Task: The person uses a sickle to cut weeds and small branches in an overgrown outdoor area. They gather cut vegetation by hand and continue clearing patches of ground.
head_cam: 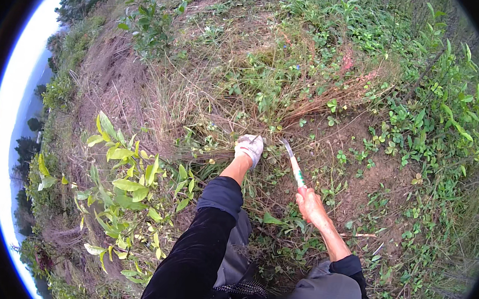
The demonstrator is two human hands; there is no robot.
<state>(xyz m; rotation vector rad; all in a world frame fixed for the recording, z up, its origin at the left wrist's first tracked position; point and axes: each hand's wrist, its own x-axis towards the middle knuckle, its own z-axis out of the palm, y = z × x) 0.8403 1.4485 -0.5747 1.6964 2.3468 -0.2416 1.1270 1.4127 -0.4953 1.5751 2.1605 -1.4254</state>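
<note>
My left hand [249,148], in a whitish work glove, is closed low among dry grass stems [212,152] that fan out to its left. The fingers are partly hidden by the glove's back and the stems. My bare right hand [313,206] grips the red end of a sickle [295,168]. Its handle is pale with green marks further up. The sickle's curved metal blade [286,146] points away from me, just right of the glove and apart from it, close over low weeds.
A leafy shrub [128,187] stands close by my left arm. Reddish dry stalks [335,95] lean beyond the blade. Bare soil [381,176] shows to the right, with green undergrowth [446,118] past it. A taller sapling [150,22] rises at the far left. My bent knees [329,291] are below.
</note>
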